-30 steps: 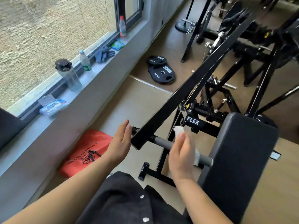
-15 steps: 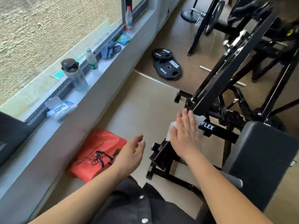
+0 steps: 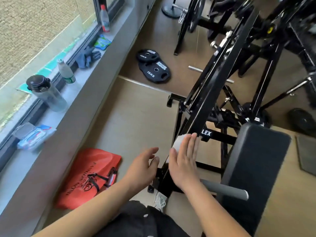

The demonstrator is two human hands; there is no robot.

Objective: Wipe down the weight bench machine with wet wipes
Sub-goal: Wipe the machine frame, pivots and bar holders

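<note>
Underneath everything, tan floor (image 3: 133, 117). Across the right half, the black weight bench machine (image 3: 220, 136), with a long slanted bar (image 3: 211, 100) running from upper right down toward the lower middle. Along the left, a grey window sill (image 3: 51, 120) under the glass. At the right edge, the machine's black padded seat (image 3: 256, 159), with a grey handle (image 3: 225, 189) poking out from its left side.

On the floor below the sill, a flat orange bag (image 3: 89, 177). Farther off, two black weight plates (image 3: 153, 69) lying overlapped, well apart from the bag.

Right hand (image 3: 184, 161) laid flat on the low end of the slanted bar, fingers straight and close together, pressing a white wet wipe (image 3: 178, 142) against the metal. Left hand (image 3: 142, 166) just beside the bar on its left, fingers loosely spread, holding nothing; cannot tell whether the fingertips touch the frame.

On the sill, a dark-capped bottle (image 3: 47, 94), a smaller bottle (image 3: 65, 72) beyond it, and nearer, a blue and white wipes packet (image 3: 34, 135) with its lid flipped up.
</note>
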